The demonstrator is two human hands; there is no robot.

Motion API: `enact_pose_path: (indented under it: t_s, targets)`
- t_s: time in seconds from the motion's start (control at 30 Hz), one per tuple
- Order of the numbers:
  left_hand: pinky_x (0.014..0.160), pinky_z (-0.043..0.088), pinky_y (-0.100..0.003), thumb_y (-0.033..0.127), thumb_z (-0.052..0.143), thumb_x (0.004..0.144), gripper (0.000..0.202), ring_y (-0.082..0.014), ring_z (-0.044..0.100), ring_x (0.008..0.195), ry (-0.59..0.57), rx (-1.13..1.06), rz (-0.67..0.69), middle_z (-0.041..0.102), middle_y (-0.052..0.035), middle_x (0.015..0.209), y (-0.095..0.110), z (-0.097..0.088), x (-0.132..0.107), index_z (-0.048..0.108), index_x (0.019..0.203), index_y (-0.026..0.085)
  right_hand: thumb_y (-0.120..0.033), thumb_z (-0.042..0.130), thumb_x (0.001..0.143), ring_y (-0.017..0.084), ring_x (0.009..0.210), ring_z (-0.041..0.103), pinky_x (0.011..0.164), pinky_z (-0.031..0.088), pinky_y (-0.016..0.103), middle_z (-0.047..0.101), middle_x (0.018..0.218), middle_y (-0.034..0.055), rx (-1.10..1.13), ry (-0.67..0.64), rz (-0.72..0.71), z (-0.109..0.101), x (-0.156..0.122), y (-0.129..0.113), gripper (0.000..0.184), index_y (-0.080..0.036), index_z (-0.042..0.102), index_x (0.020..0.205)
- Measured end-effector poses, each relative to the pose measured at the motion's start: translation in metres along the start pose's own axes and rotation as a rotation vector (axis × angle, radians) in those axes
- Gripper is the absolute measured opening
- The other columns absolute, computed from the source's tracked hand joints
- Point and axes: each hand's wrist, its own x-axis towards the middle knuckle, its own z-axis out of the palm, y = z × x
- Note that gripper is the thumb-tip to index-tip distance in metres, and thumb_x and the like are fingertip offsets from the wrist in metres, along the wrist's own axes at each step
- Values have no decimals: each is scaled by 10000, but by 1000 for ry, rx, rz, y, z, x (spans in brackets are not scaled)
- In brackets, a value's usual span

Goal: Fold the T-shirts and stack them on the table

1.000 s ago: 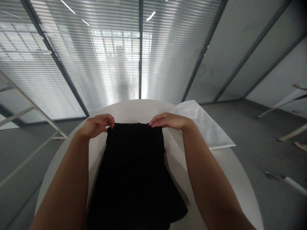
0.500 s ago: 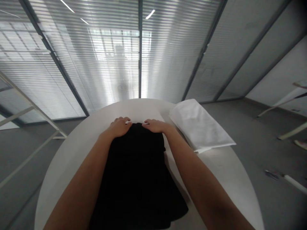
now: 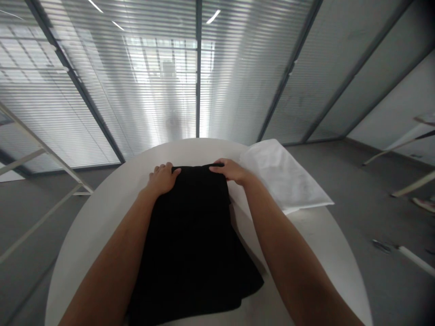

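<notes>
Over the middle of the round white table (image 3: 112, 192), the person's left hand (image 3: 162, 179) and right hand (image 3: 231, 171) rested on the far end of a black cloth garment (image 3: 190, 244), both forearms reaching out along its sides. Its near part was the less finished: it flared toward the person in loose, uneven folds, its lower edge unsquared and its shape not yet a neat rectangle. Its far end was more orderly, narrowed into a fairly straight top edge with the sides drawn in. The left fingers (image 3: 163, 167) lay close together and slightly curled on that edge; the right fingers (image 3: 217, 168) were also together, laid flat across it — whether either hand was pinching the cloth could not be told. Just beyond the right hand, a folded white cloth (image 3: 285, 176) lay near the table's edge, apart from the garment. Farther off, a white metal frame (image 3: 44, 149) stood at the left, grey flooring (image 3: 340, 174) spread to the right, and a glass partition with slatted blinds (image 3: 136, 90) closed off the view.
</notes>
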Motion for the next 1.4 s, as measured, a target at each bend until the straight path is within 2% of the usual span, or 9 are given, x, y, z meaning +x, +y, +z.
enact_pose_path:
  t_s: [0.1,0.2,0.5,0.67,0.8,0.93,1.1,1.23,1.4]
  targets:
    - [908,394,-567,534,259,930,479,-400,486,1154,123,30,-64,572,-220,1172,0,-5,-2,519,1120,179,-462,659,808,127,692,541,548,472,242,616,973,60,65,132,-43,9,3,-4,398,-235,577,1124]
    - [917,382,-574,410,321,924,384,-410,465,1172,206,83,-119,543,-239,1191,4,-13,-5,524,1132,159,-403,642,823,164,732,554,579,511,293,617,947,79,22,86,54,11,2,-9,335,-215,595,1096]
    - [1000,311,-605,548,340,905,552,-387,481,1211,-133,101,97,524,-203,1288,24,-10,-7,519,1308,217,-230,699,730,147,761,587,583,485,255,623,1095,81,177,145,25,12,8,0,423,-219,609,1143]
    - [1049,280,-569,491,379,912,527,-369,473,1227,-77,90,171,539,-180,1309,29,-20,-10,542,1322,203,-217,674,729,135,817,620,722,501,265,665,1008,48,246,381,-69,23,25,16,375,-194,615,1098]
    - [1064,302,-503,460,438,898,502,-335,462,1229,-18,2,344,545,-149,1288,53,-30,-22,550,1315,205,-243,621,762,126,889,623,785,488,253,663,1069,39,272,504,-43,21,28,20,378,-210,579,1136]
    - [978,386,-485,453,484,873,402,-320,509,1136,-92,-13,436,567,-137,1173,81,-31,-37,632,1156,210,-298,569,799,133,843,607,684,480,237,652,1055,42,451,381,-53,9,19,13,441,-224,513,1229]
    - [845,445,-429,548,563,800,355,-253,597,916,-396,-11,632,641,-75,932,116,-40,-67,637,817,202,-262,604,765,141,798,578,623,468,254,619,1086,48,449,177,67,-10,6,7,421,-257,531,1180]
    - [752,473,-419,659,631,695,483,-258,641,802,-513,-10,779,681,-86,865,149,-34,-101,627,851,202,-253,613,784,146,756,571,640,484,289,616,1106,85,387,83,138,-17,-1,5,433,-229,516,1205]
    - [715,494,-441,375,592,786,284,-311,679,847,-517,96,812,704,-148,890,167,-9,-121,629,995,188,-257,623,796,168,844,586,682,492,293,607,1198,109,272,66,126,-14,-6,0,522,-215,485,1298]
